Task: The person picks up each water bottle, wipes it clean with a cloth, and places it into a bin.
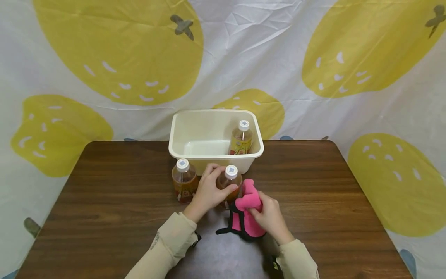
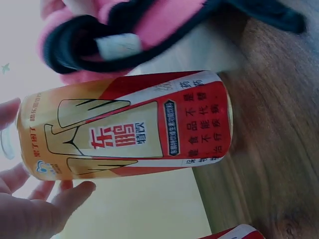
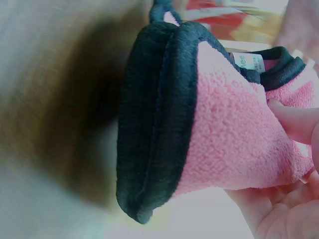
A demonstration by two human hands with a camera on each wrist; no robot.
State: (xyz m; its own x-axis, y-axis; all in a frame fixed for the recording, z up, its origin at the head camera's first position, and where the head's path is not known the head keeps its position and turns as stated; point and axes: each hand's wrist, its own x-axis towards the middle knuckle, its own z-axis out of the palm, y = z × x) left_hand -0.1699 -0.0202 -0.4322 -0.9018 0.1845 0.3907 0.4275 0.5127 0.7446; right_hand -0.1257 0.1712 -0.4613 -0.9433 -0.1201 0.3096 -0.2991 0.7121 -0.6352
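My left hand (image 1: 208,190) grips a drink bottle (image 2: 124,127) near its top, thumb on one side and fingers on the other. The bottle has a white cap and a red and gold label, and is upright in the head view. Just right of it, my right hand (image 1: 272,217) pinches a small pink fleece garment (image 1: 253,224) with black trim and a white tag, thumb against the fabric. The garment hangs with a black strap trailing left, its upper part close beside the bottle. Another capped bottle (image 1: 184,185) stands left of my left hand.
A cream plastic basin (image 1: 216,157) stands behind the bottles at the table's back edge. Inside it, at the right, is a bottle with a yellow label (image 1: 241,142). The dark wooden table (image 1: 118,201) meets a fruit-patterned curtain (image 1: 244,58) at the back.
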